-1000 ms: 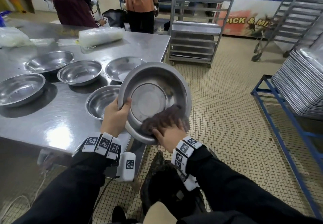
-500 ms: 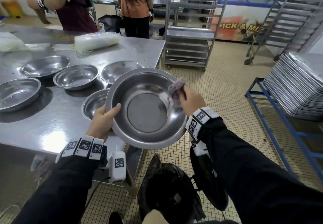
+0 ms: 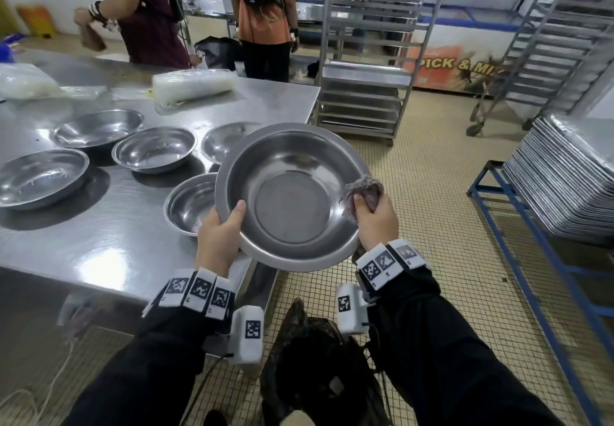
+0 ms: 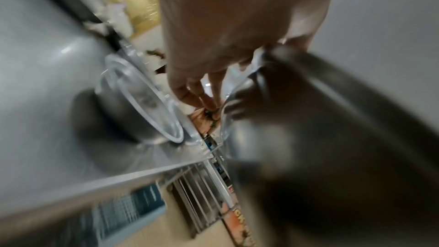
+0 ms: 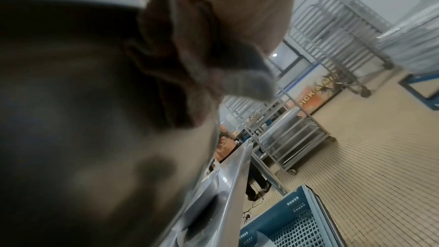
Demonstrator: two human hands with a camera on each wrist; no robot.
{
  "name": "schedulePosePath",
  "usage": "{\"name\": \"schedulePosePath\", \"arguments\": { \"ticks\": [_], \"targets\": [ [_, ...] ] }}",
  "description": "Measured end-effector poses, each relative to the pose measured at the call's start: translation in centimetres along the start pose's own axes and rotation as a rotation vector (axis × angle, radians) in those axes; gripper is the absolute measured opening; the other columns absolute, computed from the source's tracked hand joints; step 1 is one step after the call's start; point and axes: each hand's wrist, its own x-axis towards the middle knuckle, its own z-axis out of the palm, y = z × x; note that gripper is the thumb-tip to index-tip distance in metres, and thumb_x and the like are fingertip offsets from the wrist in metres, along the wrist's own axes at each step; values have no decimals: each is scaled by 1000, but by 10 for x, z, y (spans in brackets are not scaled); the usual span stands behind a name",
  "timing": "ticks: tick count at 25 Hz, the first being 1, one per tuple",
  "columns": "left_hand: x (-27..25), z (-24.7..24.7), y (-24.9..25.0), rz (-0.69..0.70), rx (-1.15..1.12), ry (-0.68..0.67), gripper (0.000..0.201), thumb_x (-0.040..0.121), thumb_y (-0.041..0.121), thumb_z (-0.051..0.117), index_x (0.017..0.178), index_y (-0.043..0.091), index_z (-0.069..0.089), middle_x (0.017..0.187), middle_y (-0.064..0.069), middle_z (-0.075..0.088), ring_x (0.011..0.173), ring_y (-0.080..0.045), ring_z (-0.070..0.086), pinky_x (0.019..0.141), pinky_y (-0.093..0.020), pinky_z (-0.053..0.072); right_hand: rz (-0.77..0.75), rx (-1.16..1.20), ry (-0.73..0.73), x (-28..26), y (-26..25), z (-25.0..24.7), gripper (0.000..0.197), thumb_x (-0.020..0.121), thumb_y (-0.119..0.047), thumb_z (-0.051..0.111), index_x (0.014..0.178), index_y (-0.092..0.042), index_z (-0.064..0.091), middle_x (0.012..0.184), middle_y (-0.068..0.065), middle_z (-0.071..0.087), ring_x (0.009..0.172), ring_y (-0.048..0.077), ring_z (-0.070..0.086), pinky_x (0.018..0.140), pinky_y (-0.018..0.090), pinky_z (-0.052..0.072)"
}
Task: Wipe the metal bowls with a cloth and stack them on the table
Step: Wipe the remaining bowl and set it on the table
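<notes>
I hold a large metal bowl (image 3: pixel 292 199) tilted toward me, off the corner of the steel table (image 3: pixel 99 236). My left hand (image 3: pixel 221 231) grips its left rim, thumb inside. My right hand (image 3: pixel 372 216) grips a crumpled brown-grey cloth (image 3: pixel 363 189) against the bowl's right rim. In the left wrist view the bowl's underside (image 4: pixel 308 129) is a dark blur with my fingers (image 4: pixel 194 93) behind it. The right wrist view shows the cloth (image 5: pixel 180 59) bunched against the bowl (image 5: pixel 83 100). Several more metal bowls (image 3: pixel 154 149) sit apart on the table, one (image 3: pixel 189 203) right beside my left hand.
Two people (image 3: pixel 262 10) stand beyond the table's far side. Plastic-wrapped packs (image 3: pixel 192 85) lie at the back of the table. Metal tray racks (image 3: pixel 368 46) stand on the tiled floor ahead. A stack of trays (image 3: pixel 571 176) on a blue frame is at right. A dark bag (image 3: pixel 315 359) is at my feet.
My right hand carried the cloth from the bowl's lower inside up and round to the right rim. The bowl tipped more level and my left hand shifted slightly along the rim.
</notes>
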Motion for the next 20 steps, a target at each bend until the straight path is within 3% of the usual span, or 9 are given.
{"name": "schedulePosePath", "arguments": {
  "ticks": [2, 4, 7, 10, 13, 17, 20],
  "targets": [
    [-1, -10, 0, 28, -38, -122, 21, 96, 32, 55, 116, 26, 60, 99, -3, 70, 90, -26, 67, 77, -44, 57, -19, -46, -97, 3, -1, -10, 23, 94, -27, 55, 113, -15, 57, 97, -6, 63, 82, 5, 59, 63, 15, 40],
    [-6, -16, 2, 19, -250, -281, 38, 99, 33, 45, 131, 14, 54, 108, -10, 69, 95, -26, 67, 74, -35, 57, -48, -107, -228, 8, -2, -19, 22, 94, -28, 56, 111, -16, 58, 97, -3, 65, 83, 11, 63, 59, 15, 42],
    [-18, -18, 4, -40, -414, -291, 34, 100, 26, 36, 115, 9, 61, 91, -7, 74, 83, -20, 71, 67, -29, 57, -50, -120, -308, 4, -4, -20, 26, 94, -29, 54, 114, -13, 58, 99, 1, 66, 78, 11, 64, 54, 11, 44],
    [-20, -16, 6, -71, -427, -225, 30, 101, 27, 37, 107, 11, 62, 79, -2, 75, 72, -15, 72, 58, -23, 55, 9, -66, -288, -7, 0, -15, 25, 97, -28, 50, 118, -14, 53, 96, -5, 61, 84, 8, 60, 62, 15, 41],
    [-20, -7, 3, -56, -443, -185, 30, 102, 31, 39, 111, 14, 62, 89, -2, 75, 85, -17, 71, 70, -28, 55, 61, -3, -209, -19, 2, -8, 30, 98, -31, 47, 122, -13, 48, 97, -6, 57, 89, 12, 57, 67, 22, 38],
    [-26, 13, -19, -49, -277, -128, 47, 98, 45, 45, 129, 13, 57, 113, -4, 70, 107, -18, 65, 100, -38, 48, 110, 85, -91, -29, 3, 2, 25, 97, -30, 49, 114, -12, 47, 90, -7, 57, 76, 5, 56, 52, 14, 37],
    [-13, 10, -25, -27, -219, -225, 65, 92, 55, 48, 142, 13, 44, 128, -9, 63, 115, -21, 62, 102, -39, 49, 127, 81, -78, -24, 2, -6, 25, 96, -29, 51, 113, -11, 50, 94, -3, 60, 79, 10, 58, 59, 19, 41]
  ]
}}
